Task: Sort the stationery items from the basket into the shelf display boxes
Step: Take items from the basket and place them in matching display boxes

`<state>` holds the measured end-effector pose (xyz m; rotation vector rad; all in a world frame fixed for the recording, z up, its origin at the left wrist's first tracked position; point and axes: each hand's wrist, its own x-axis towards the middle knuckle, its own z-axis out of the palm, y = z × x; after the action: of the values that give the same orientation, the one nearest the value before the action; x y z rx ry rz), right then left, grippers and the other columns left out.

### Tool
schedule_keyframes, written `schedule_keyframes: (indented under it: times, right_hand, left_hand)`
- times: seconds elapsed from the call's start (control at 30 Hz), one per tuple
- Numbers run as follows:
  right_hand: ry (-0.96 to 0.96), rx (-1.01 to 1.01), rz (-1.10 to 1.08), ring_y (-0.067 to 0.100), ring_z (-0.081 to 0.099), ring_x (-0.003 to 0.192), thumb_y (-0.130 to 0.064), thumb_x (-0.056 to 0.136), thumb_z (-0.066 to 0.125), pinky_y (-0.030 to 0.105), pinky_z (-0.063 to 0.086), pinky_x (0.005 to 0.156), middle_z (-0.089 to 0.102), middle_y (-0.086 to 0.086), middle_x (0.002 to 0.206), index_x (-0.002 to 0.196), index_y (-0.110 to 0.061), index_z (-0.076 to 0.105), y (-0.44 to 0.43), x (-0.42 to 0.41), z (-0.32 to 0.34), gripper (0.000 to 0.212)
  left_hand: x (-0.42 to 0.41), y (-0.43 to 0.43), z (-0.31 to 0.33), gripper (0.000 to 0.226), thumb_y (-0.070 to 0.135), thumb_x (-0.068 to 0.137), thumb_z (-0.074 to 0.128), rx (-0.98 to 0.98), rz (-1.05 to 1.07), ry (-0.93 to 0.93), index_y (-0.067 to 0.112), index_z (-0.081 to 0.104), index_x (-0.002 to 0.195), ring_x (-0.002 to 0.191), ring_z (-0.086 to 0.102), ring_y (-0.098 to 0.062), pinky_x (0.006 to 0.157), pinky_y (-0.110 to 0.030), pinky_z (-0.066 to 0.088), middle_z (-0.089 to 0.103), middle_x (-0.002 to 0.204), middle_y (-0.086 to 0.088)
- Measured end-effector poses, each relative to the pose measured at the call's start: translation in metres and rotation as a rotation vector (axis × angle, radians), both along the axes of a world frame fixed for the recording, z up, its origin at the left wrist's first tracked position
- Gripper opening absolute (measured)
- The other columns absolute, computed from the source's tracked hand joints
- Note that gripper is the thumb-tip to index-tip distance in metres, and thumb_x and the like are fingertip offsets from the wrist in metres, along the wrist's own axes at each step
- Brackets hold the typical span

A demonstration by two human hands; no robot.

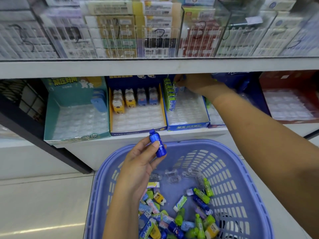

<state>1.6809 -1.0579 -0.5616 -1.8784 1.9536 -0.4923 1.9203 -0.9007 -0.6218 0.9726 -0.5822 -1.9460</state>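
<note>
A lilac plastic basket (241, 187) sits lowest in the view, its lattice walls open towards the shelf. A heap of small stationery items (172, 219) lies in its bottom: green, blue, yellow and pink pieces jumbled together, with a few clear plastic shells (172, 175) lying beyond them

The left hand (138, 163) is raised above the basket's far-left rim, palm turned up and towards the camera. Its thumb and fingertips grip a dark blue bottle-shaped item (158, 144), held almost upright with the cap pointing at the shelf

The right arm stretches forward from the right edge, wrist bent inward. The right hand (195, 83) is deep at the back of a blue display box (188, 125), fingers curled down at the rear end of a row of green packs (170, 95) standing along the box's left wall. Blur and shadow hide whether those fingers are gripping anything

Left of that box stands a yellow-walled box (138, 130) with bear-shaped pieces (126, 99) in yellow and blue lined up at its back. Further left is a teal box (76, 94) holding a few light blue pieces (99, 102) in its right rear corner. A red box (290, 80) stands at the far right. All the boxes have clear moulded trays on their floors

On the shelf above, clear dividers (155, 40) with handwritten numbers front stacks of barcoded packs
</note>
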Motion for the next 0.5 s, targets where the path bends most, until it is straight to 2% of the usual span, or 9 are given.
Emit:
schedule_keyframes:
  times: [0.07, 0.13, 0.2, 0.27, 0.3, 0.4, 0.5]
  right_hand:
    - [0.034, -0.045, -0.064, 0.015, 0.049, 0.089, -0.023, 0.090, 0.060, 0.021, 0.033, 0.073, 0.059, 0.005, 0.098, 0.093, -0.018, 0.061, 0.013, 0.007, 0.001, 0.006]
    - [-0.015, -0.151, -0.146, 0.018, 0.055, 0.089, -0.020, 0.087, 0.064, 0.021, 0.037, 0.072, 0.062, 0.006, 0.098, 0.103, -0.014, 0.064, 0.035, 0.017, 0.003, 0.017]
    - [-0.236, -0.215, -0.171, 0.013, 0.059, 0.079, -0.014, 0.084, 0.067, 0.022, 0.044, 0.071, 0.066, 0.006, 0.095, 0.098, -0.014, 0.066, 0.069, 0.030, 0.002, 0.014]
    - [-0.533, -0.147, -0.111, 0.007, 0.059, 0.062, -0.009, 0.083, 0.068, 0.021, 0.048, 0.062, 0.065, 0.004, 0.086, 0.092, -0.018, 0.065, 0.109, 0.047, -0.002, 0.013]
    - [-0.642, -0.091, -0.055, 0.008, 0.060, 0.060, -0.010, 0.082, 0.070, 0.022, 0.050, 0.061, 0.065, 0.002, 0.085, 0.093, -0.019, 0.064, 0.129, 0.057, -0.004, 0.016]
    - [-0.799, 0.006, 0.035, 0.016, 0.066, 0.081, -0.016, 0.076, 0.076, 0.027, 0.055, 0.077, 0.068, -0.002, 0.098, 0.102, -0.023, 0.067, 0.171, 0.086, -0.014, 0.028]
    - [-0.844, -0.066, -0.081, 0.010, 0.065, 0.087, -0.016, 0.076, 0.076, 0.020, 0.053, 0.079, 0.071, -0.006, 0.095, 0.097, -0.021, 0.070, 0.182, 0.102, -0.022, 0.022]
  left_hand:
    - [0.000, 0.001, 0.003, 0.040, 0.018, 0.072, 0.069, -0.003, 0.019, 0.006, 0.008, 0.065, 0.111, 0.098, 0.069, -0.023, 0.077, -0.028, 0.058, 0.070, 0.100, -0.011]
    - [0.002, 0.001, 0.005, 0.039, 0.018, 0.071, 0.070, -0.013, 0.031, 0.009, 0.009, 0.065, 0.109, 0.095, 0.070, -0.021, 0.078, -0.028, 0.058, 0.072, 0.099, -0.009]
    - [0.003, 0.003, 0.006, 0.037, 0.017, 0.071, 0.069, -0.015, 0.055, 0.029, 0.008, 0.064, 0.107, 0.097, 0.070, -0.021, 0.079, -0.028, 0.058, 0.073, 0.101, -0.009]
    - [0.003, 0.004, 0.008, 0.034, 0.014, 0.071, 0.068, -0.005, 0.089, 0.063, 0.005, 0.062, 0.104, 0.098, 0.069, -0.023, 0.084, -0.030, 0.057, 0.073, 0.101, -0.011]
    - [0.003, 0.005, 0.008, 0.031, 0.013, 0.071, 0.067, -0.001, 0.101, 0.079, 0.004, 0.062, 0.101, 0.098, 0.070, -0.023, 0.085, -0.030, 0.057, 0.073, 0.099, -0.012]
    - [0.002, 0.008, 0.011, 0.018, 0.013, 0.072, 0.067, -0.021, 0.101, 0.106, 0.005, 0.061, 0.086, 0.093, 0.071, -0.022, 0.079, -0.027, 0.058, 0.073, 0.093, -0.014]
    - [0.002, 0.010, 0.012, 0.024, 0.011, 0.072, 0.068, -0.057, 0.136, 0.117, 0.003, 0.062, 0.093, 0.096, 0.070, -0.024, 0.079, -0.025, 0.056, 0.070, 0.100, -0.018]
